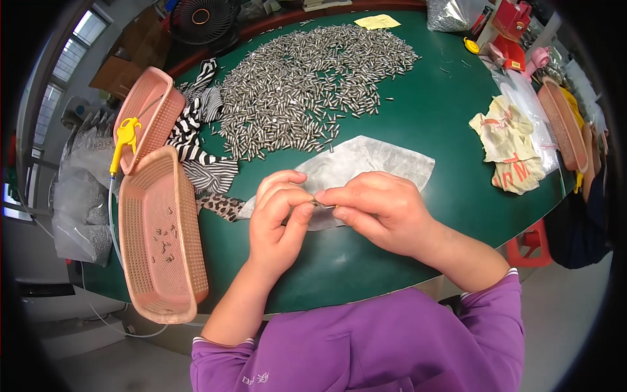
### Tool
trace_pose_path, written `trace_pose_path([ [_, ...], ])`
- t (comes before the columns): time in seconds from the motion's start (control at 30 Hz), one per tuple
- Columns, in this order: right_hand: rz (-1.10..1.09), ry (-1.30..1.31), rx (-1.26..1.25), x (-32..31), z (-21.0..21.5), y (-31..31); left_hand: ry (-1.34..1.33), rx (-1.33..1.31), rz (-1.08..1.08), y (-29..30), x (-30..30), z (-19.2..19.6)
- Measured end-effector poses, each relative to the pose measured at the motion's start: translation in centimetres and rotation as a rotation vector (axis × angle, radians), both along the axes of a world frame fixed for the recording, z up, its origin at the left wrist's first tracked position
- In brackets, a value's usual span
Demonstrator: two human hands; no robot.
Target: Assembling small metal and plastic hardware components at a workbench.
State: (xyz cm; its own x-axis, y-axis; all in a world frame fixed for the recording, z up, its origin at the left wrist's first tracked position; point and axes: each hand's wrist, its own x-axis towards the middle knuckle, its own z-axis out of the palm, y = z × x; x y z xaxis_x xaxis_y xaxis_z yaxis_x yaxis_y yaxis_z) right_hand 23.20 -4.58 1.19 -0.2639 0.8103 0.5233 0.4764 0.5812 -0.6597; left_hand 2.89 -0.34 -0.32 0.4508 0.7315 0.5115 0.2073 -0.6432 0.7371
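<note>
both hands pinched shut on one small metal pin point(321, 204), lying sideways between left hand point(279, 215) and right hand point(379, 209) fingertips.

Bright, even light; fisheye-bent edges

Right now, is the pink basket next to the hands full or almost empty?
Almost empty. The pink basket holds only a few small metal pins scattered on its mesh bottom, while the big pile of pins lies on the green table.
</note>
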Motion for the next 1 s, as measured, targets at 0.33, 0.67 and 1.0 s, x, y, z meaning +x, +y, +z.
trace_pose_path([
  [0.33,-0.005,0.065,-0.091,-0.42,-0.65,0.01,0.142,0.164,0.088,-0.17,0.15,0.48],
  [0.67,-0.115,-0.116,0.174,-0.15,0.18,0.22,0.050,0.034,-0.052,-0.12,0.23,-0.01],
  [1.0,0.012,-0.003,-0.051,0.01,-0.15,-0.05,0.008,0.024,0.015,-0.10,0.10,-0.02],
])
